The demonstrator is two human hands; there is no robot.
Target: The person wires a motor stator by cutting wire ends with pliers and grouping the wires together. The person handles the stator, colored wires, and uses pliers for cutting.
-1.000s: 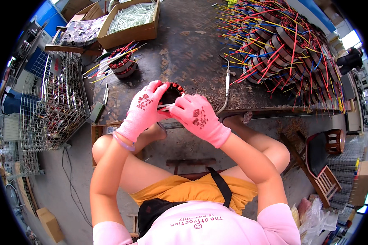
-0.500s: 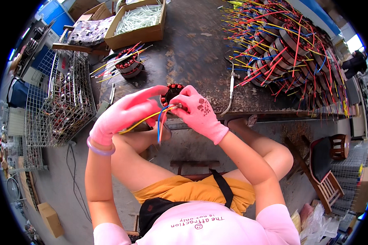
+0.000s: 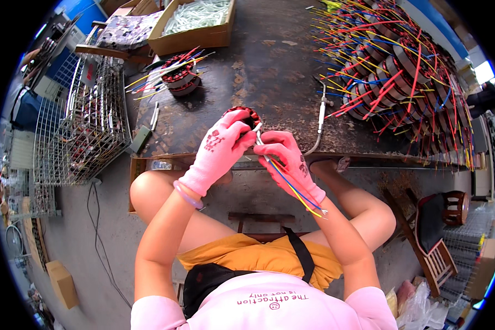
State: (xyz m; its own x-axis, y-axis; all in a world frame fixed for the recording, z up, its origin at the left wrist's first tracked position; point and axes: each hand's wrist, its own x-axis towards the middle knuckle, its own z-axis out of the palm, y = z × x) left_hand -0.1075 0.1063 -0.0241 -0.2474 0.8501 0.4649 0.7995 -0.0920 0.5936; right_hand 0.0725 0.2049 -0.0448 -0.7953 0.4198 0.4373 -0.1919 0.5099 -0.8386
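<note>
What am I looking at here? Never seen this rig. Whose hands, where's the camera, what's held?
No robot: these are a person's gloved hands, seen from above by a head-worn fisheye camera, so straight edges bend. The left hand holds a wound ring-shaped coil; the right hand grips white sleeving, with blue and yellow wires trailing toward the forearm. On the dark table: another coil, a thin metal tool and a big stack of wired coils. A carton of white tubes sits far left.

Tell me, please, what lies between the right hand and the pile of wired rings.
In the head view, a thin tool with a white handle lies between the right hand and that pile.
</note>
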